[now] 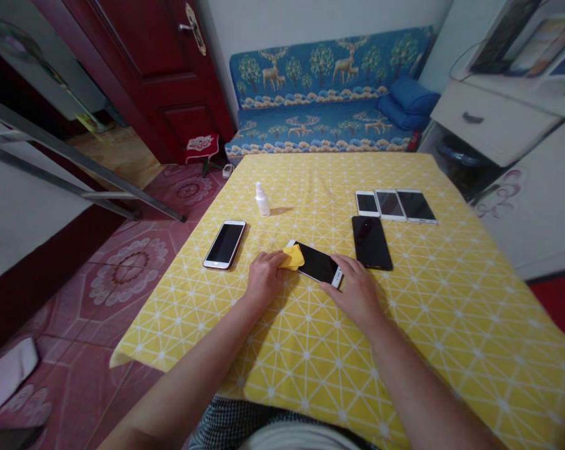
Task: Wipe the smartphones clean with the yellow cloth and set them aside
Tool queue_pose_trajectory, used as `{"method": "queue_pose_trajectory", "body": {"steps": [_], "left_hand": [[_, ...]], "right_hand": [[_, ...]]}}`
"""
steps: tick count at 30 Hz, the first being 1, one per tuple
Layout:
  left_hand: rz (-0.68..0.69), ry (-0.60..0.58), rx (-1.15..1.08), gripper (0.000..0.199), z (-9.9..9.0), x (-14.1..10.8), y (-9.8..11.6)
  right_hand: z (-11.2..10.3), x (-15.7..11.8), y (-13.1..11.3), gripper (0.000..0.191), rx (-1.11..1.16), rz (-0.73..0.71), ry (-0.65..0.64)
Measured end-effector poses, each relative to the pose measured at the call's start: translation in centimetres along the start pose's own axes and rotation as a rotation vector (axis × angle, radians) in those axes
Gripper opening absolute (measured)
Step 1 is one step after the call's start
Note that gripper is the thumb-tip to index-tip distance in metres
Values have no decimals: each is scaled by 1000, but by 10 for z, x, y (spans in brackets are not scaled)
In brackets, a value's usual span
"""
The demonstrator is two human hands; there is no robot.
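A white phone with a dark screen (317, 262) lies slantwise on the yellow patterned tablecloth (305, 350). My left hand (265, 275) is closed on a folded yellow cloth (293, 257), which rests over the phone's left end. Thumb and fingers of my right hand (356, 286) grip the phone's right end from both sides. Left of my hands lies another white-fronted phone (225, 244) in a dark red case. A small white spray bottle (262, 200) stands upright beyond my left hand. To the right is a black tablet or large phone (372, 243).
Three white phones, small (367, 204), middle (390, 205) and large (417, 206), lie side by side at the table's back right. Behind the table is a blue sofa (305, 128); a white cabinet (498, 119) stands at the right, a red stool (202, 147) at the left.
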State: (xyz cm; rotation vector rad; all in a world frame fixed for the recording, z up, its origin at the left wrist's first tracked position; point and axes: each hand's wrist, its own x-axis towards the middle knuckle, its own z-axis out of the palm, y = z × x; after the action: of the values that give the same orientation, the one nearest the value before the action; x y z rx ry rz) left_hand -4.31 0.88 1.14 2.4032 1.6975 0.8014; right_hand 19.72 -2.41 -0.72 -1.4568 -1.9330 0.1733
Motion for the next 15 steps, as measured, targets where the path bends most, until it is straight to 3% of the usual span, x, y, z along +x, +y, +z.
{"method": "queue_pose_trajectory", "body": {"steps": [8,15], "left_hand": [[-46,-83,185,29,-7,-9,33],[-69,-77,194,33,-3,-20,49]], "right_hand": [[-1,-1,-12,56,-119,62,3],[-3,-2,-19,49,-180,60,27]]}}
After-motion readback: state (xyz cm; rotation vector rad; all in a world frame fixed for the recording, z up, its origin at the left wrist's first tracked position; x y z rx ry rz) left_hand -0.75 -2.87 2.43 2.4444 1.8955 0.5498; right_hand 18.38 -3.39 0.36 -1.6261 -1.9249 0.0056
